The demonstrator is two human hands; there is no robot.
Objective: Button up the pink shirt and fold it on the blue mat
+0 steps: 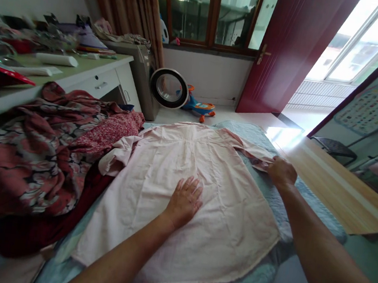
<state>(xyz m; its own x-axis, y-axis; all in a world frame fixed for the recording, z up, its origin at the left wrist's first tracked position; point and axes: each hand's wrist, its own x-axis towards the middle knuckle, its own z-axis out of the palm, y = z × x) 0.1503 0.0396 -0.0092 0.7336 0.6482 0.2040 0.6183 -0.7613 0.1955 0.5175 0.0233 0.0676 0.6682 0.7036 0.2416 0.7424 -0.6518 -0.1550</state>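
A pale pink shirt (164,230) lies spread out with its back up and its hem toward me. My left hand (186,201) rests flat on the middle of the shirt, fingers stretched out. At the far right, my right hand (282,172) is closed on the cuff end of the right-hand sleeve (253,151), which is drawn out sideways. The left-hand sleeve (118,153) lies bunched beside a pile of clothes. Under the shirt is a light blue quilted pad (255,278).
Heaped floral clothes (47,142) lie on the left, below a cluttered desk (91,67). A washing machine (144,81) has its round door (169,88) hanging open. Behind stand a blue and orange ride-on toy (200,106) and a dark red door (290,48). A wooden board (335,182) lies to the right.
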